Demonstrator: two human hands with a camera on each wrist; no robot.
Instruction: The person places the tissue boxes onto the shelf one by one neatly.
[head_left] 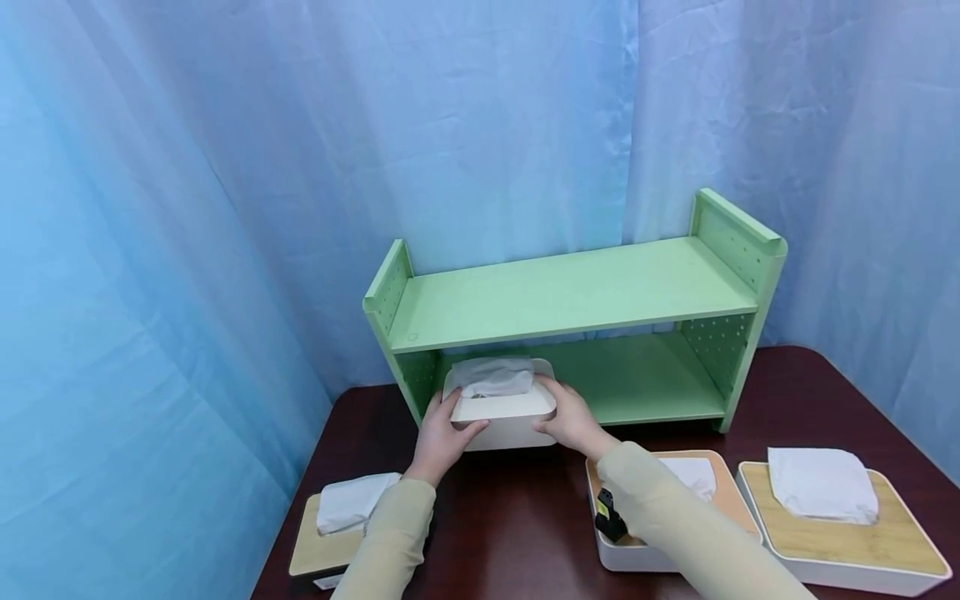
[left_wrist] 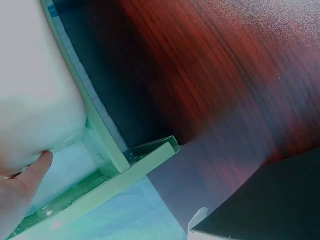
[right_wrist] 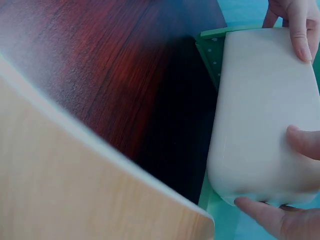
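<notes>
A white tissue box (head_left: 513, 432), with a tissue standing out of its top, is at the left end of the lower shelf opening of a green rack (head_left: 577, 292). My left hand (head_left: 441, 437) grips its left end, thumb along the front wall. At the other end my right hand (head_left: 573, 419) holds the box the same way. In the right wrist view both hands are on the white box (right_wrist: 265, 110). The left wrist view shows part of the box (left_wrist: 40, 85) beside the rack's side panel (left_wrist: 115, 182). Whether its underside touches the shelf, I cannot tell.
Three more tissue boxes stand on the dark wooden table (head_left: 517, 525): one with a tan top (head_left: 311, 542) at the left, one with an orange-tan top (head_left: 720, 475) under my right forearm, and one with a wooden top (head_left: 840, 542) at far right. A blue curtain (head_left: 487, 125) hangs behind.
</notes>
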